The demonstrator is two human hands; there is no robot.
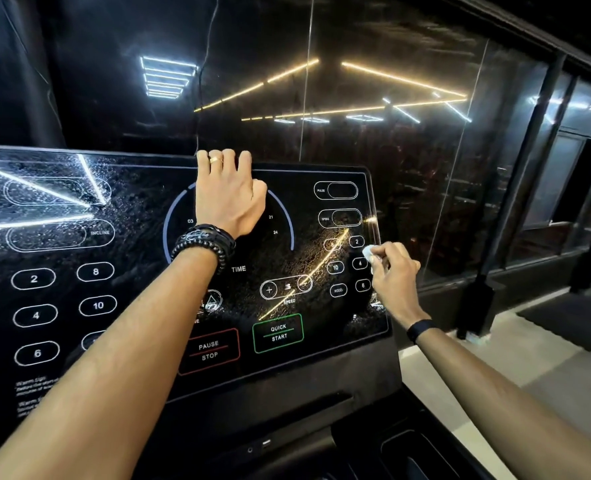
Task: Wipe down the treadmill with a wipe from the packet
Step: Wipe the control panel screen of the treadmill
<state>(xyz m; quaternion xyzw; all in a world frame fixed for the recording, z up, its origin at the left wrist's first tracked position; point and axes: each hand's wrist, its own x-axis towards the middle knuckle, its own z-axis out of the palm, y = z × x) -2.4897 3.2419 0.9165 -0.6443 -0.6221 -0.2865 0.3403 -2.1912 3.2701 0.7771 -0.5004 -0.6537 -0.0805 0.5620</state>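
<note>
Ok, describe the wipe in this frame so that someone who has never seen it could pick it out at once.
Start at the treadmill's black touch console, then go to its right edge, by the column of small numbered buttons. There the right hand pinches the wipe against the panel, level with the buttons 2 and 4. It is the only small, white, crumpled wad there; the white around it is printed outlines or light reflections.

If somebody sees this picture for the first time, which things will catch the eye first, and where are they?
First comes the glossy black treadmill console, filling the lower left and centre, with white numbers and bright light streaks mirrored on it. The left hand hooks over its top edge at the centre. At the console's right edge, the right hand pinches a small white wipe against the number buttons.
</note>
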